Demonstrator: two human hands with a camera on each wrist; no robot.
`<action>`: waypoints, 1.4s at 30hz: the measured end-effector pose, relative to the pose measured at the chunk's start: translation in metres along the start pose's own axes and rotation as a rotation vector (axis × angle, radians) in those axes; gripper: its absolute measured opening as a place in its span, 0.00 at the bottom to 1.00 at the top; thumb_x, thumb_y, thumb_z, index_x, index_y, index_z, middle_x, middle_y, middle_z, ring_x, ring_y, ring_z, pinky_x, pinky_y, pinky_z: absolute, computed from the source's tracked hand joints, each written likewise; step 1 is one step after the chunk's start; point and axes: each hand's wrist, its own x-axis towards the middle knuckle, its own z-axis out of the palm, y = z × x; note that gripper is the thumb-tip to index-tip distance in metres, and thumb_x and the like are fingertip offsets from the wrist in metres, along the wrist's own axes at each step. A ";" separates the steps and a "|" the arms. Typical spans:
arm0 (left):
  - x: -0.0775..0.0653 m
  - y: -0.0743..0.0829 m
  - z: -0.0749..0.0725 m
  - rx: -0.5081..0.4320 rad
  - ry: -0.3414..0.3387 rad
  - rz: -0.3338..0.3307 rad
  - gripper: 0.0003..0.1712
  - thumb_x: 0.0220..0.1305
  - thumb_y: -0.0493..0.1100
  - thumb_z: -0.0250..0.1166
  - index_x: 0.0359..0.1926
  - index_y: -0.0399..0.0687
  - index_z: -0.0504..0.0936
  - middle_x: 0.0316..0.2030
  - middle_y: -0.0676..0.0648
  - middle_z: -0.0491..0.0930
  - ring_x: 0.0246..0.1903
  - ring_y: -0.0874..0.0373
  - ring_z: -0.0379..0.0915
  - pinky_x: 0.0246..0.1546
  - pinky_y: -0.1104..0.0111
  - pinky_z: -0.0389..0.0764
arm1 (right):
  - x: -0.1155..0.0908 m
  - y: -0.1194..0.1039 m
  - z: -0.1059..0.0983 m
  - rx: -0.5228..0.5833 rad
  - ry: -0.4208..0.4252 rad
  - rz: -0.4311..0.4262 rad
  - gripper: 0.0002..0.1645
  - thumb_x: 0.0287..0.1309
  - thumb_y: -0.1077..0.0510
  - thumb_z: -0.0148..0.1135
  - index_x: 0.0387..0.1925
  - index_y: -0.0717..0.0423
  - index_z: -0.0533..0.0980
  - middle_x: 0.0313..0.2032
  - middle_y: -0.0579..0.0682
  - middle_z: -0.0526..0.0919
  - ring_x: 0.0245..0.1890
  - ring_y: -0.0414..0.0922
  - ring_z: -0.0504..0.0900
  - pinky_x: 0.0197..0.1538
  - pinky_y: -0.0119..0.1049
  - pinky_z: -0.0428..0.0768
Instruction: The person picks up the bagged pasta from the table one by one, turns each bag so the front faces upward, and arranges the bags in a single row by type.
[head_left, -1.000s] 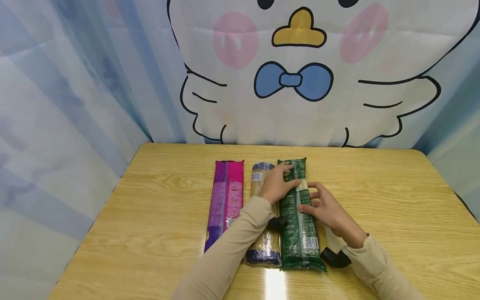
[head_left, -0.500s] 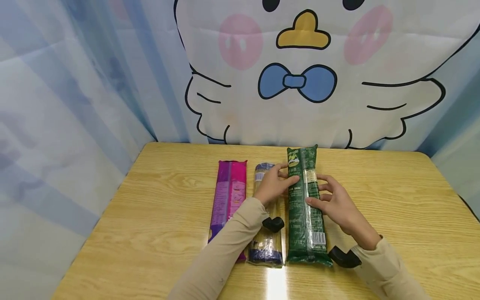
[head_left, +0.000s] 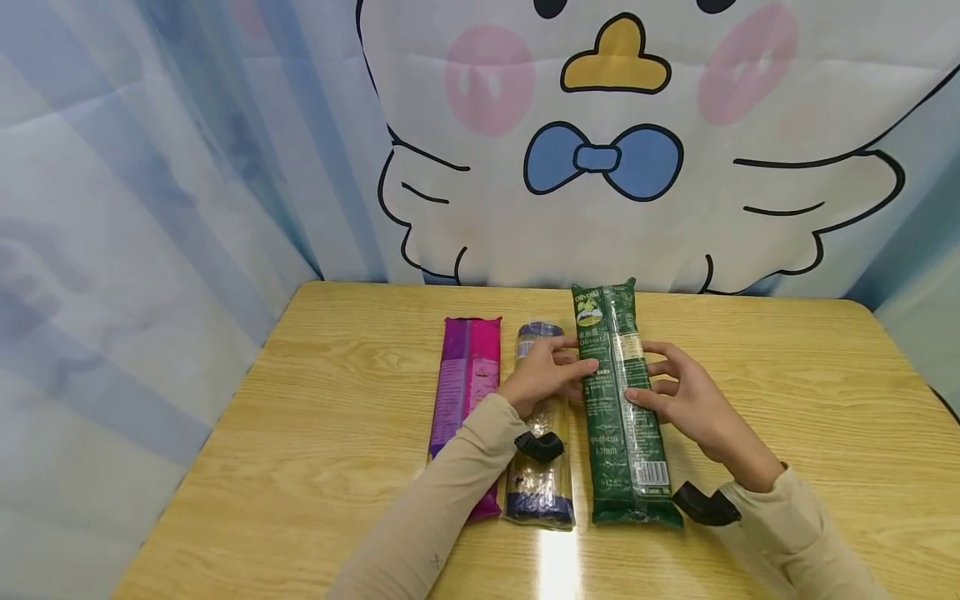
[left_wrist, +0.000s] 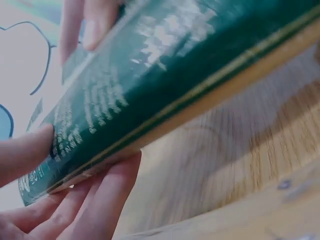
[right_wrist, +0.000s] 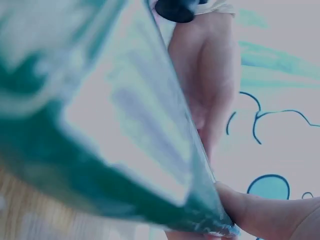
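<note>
A long green spaghetti packet [head_left: 618,433] is between my hands, tilted up with its far end off the table. My left hand [head_left: 546,373] grips its left edge, and in the left wrist view the thumb lies on top of the packet [left_wrist: 165,75] with fingers underneath. Along the opposite edge my right hand [head_left: 690,404] holds it, thumb over the front and fingers behind. Beneath my left forearm lies a clear packet of pale noodles [head_left: 538,483] with dark blue ends, partly covered by that hand. The green packet [right_wrist: 125,115] fills much of the right wrist view, blurred.
A purple and pink packet [head_left: 468,375] lies left of the clear one, partly hidden by my left sleeve [head_left: 435,508]. All of this is on a wooden table [head_left: 330,433]. A printed curtain [head_left: 600,225] hangs behind the table's back edge.
The green packet has risen from flat beside the clear packet and shifted right, its far end up. My left hand has slid from its top face to its left edge.
</note>
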 end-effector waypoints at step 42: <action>-0.031 0.049 0.024 -0.185 0.160 0.119 0.23 0.58 0.32 0.71 0.56 0.43 0.81 0.35 0.43 0.86 0.24 0.56 0.82 0.23 0.61 0.88 | -0.017 -0.030 0.017 -0.278 0.121 0.011 0.61 0.55 0.36 0.70 0.75 0.63 0.50 0.65 0.70 0.66 0.60 0.66 0.73 0.51 0.60 0.82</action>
